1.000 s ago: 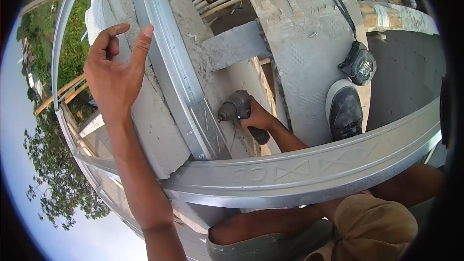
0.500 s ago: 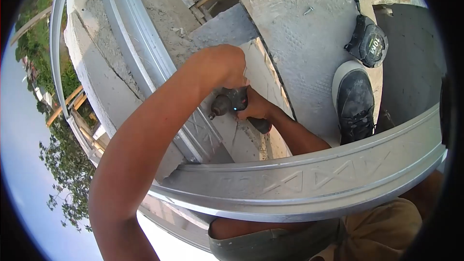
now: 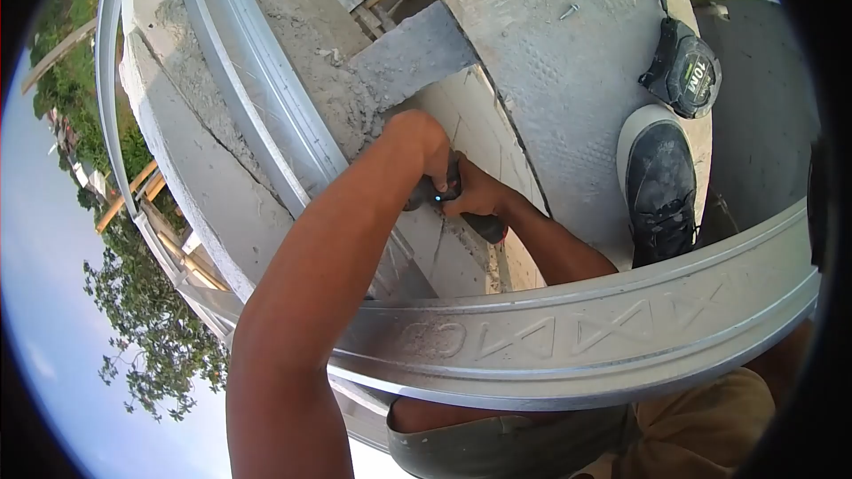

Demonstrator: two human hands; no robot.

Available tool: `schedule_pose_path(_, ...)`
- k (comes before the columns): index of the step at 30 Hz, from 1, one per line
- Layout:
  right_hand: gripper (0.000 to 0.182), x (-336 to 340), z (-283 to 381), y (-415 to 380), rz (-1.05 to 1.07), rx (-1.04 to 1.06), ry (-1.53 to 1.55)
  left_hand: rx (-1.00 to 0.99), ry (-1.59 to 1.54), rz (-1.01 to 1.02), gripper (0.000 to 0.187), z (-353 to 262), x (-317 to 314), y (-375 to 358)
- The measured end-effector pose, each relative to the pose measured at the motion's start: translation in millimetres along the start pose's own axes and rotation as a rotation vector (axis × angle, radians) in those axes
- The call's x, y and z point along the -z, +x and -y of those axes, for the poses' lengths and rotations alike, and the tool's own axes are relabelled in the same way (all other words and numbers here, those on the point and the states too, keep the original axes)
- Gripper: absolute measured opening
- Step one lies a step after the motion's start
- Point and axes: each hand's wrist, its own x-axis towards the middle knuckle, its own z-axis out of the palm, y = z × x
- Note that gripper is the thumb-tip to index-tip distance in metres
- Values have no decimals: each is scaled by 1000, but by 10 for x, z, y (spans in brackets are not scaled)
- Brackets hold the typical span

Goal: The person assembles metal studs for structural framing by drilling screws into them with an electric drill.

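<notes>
Compared with half a second earlier, the left hand [image 3: 424,144] has come down onto the cordless drill [image 3: 453,200] and now covers its front end, so the chuck no longer shows. Left fingers are curled over the drill's body, closed against it. Right hand [image 3: 475,197] grips the drill's handle from the right, fingers wrapped tight around it; a small blue light shows between the two hands. Drill sits low against the diagonal steel channel [image 3: 257,80], which runs along the cement-rendered wall top [image 3: 191,168]. Nearest the camera, a second embossed steel channel [image 3: 577,333] crosses the view horizontally. To the right, a black shoe [image 3: 661,191] stands on a textured board [image 3: 550,80], with a tape measure [image 3: 685,66] just above it.
</notes>
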Motion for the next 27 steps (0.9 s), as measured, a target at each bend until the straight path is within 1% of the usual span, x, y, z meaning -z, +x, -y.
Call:
schedule_pose_path(2,94,11,25,6,-22,-44,-43,-26,-4,25,58,3,-2,25)
schedule_pose_path(3,94,13,40,-1,-26,-45,-42,-2,-22,19,58,-10,24,-48)
schedule_pose_path(4,93,18,54,-10,-35,-41,-62,20,-42,11,57,-19,44,-97)
schedule_pose_path(6,93,7,45,-14,-48,-43,-81,5,-29,11,57,-13,38,-99)
schedule_pose_path(9,91,-15,18,5,-69,15,-33,-3,-9,30,57,-23,40,-77)
schedule_pose_path(11,91,0,24,-4,-63,-4,-104,0,1,46,57,-17,53,-67)
schedule_pose_path(14,92,-19,-77,26,-52,26,-41,-32,-11,41,56,-17,61,-109)
schedule_pose_path(19,91,-26,-46,4,-47,1,10,27,-22,89,55,-37,64,-75)
schedule_pose_path(23,90,-22,-23,-4,-34,0,5,24,-20,92,56,-17,57,-53)
schedule_pose_path(25,90,-18,-21,-8,-35,8,-22,-104,-32,133,65,10,62,-63)
schedule_pose_path(27,90,-13,2,-25,-39,16,-49,-103,-22,117,64,7,62,-77)
